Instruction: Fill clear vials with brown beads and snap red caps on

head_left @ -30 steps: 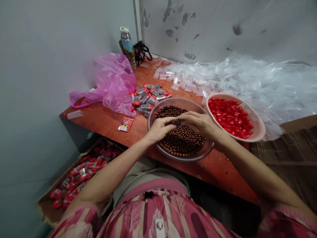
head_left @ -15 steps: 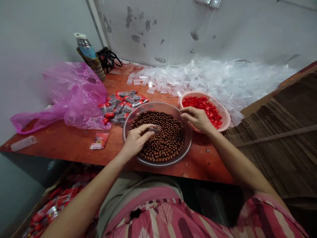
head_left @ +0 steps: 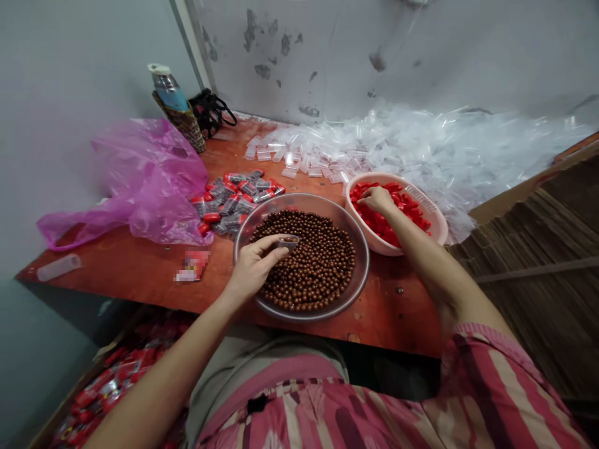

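Over the left part of a round metal bowl of shiny brown balls, my left hand pinches a small clear plastic container. Brown balls show at its open mouth. My right hand is in a pink plastic basket, its fingers bent together among the red plastic caps. Whatever its fingertips hold is hidden. Behind the bowl, to the left, lies a heap of filled containers with red caps.
Clear empty containers are piled along the wall. A pink plastic bag, a flask and a red packet are at left, with a clear tube near the table edge. Stacked cardboard stands at right.
My right hand has moved from the bowl's far right rim into the basket of red caps. My left hand keeps the container over the bowl. The view has shifted slightly.
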Motion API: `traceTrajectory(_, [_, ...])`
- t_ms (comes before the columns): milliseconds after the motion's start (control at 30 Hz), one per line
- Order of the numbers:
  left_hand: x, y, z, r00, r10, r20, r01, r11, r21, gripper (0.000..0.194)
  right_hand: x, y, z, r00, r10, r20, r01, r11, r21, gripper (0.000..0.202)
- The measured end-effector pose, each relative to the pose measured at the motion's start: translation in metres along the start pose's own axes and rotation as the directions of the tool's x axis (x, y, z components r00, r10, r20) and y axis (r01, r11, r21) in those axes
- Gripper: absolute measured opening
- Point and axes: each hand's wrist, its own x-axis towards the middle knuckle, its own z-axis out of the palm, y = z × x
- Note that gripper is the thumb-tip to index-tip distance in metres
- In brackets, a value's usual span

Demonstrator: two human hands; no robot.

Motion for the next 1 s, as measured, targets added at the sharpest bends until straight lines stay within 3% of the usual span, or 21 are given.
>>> traceTrajectory(133, [-0.001, -0.001, 0.000, 1.000, -0.015, 0.006, 0.015, 0.998, -0.053, 0.034, -0.006, 0.009, -0.007, 0.995, 0.004, -0.099, 0.022, 0.966, 0.257, 0.022])
traceTrajectory(267, [0.000, -0.002, 0.001, 1.000, -0.013, 0.023, 0.015, 0.997, -0.074, 0.037, -0.027, 0.014, -0.023, 0.988, 0.001, -0.158, 0.081, 0.856, 0.511, 0.023])
traceTrajectory(367, [0.000, -0.002, 0.002, 0.999, -0.011, 0.031, 0.013, 0.998, -0.069, 0.037, -0.051, 0.007, -0.032, 0.990, -0.029, -0.138, 0.129, 0.584, 0.801, 0.027])
traceTrajectory(433, [0.000, 0.000, 0.002, 0.999, 0.001, 0.046, 0.002, 0.997, -0.073, 0.038, -0.070, -0.006, -0.035, 0.989, -0.072, -0.127, 0.146, 0.390, 0.909, 0.028])
traceTrajectory(500, [-0.001, 0.001, 0.002, 0.997, 0.018, 0.070, -0.012, 0.997, -0.082, 0.037, -0.091, -0.024, -0.033, 0.984, -0.129, -0.126, 0.162, 0.324, 0.932, 0.029])
traceTrajectory(567, [-0.002, 0.004, 0.002, 0.994, 0.033, 0.101, -0.024, 0.996, -0.087, 0.035, -0.110, -0.047, -0.024, 0.974, -0.194, -0.119, 0.176, 0.312, 0.934, 0.032])
traceTrajectory(633, [-0.003, 0.005, 0.004, 0.991, 0.038, 0.131, -0.027, 0.996, -0.082, 0.034, -0.124, -0.069, -0.011, 0.962, -0.252, -0.104, 0.193, 0.360, 0.913, 0.033])
traceTrajectory(700, [-0.003, 0.004, 0.005, 0.992, 0.036, 0.123, -0.022, 0.993, -0.114, 0.035, -0.132, -0.087, 0.003, 0.946, -0.317, -0.066, 0.224, 0.493, 0.841, 0.029])
traceTrajectory(800, [-0.004, 0.001, 0.007, 1.000, 0.004, 0.000, -0.004, 0.958, -0.286, 0.041, -0.133, -0.102, 0.018, 0.898, -0.439, 0.014, 0.324, 0.685, 0.653, 0.023])
traceTrajectory(867, [-0.004, -0.002, 0.007, 0.997, -0.026, -0.070, -0.003, 0.923, -0.384, 0.044, -0.132, -0.105, 0.020, 0.820, -0.565, 0.093, 0.438, 0.724, 0.533, 0.021])
traceTrajectory(1000, [-0.005, -0.004, 0.006, 0.996, -0.016, -0.089, -0.018, 0.928, -0.373, 0.043, -0.134, -0.104, 0.014, 0.576, -0.759, 0.304, 0.708, 0.649, 0.280, 0.014])
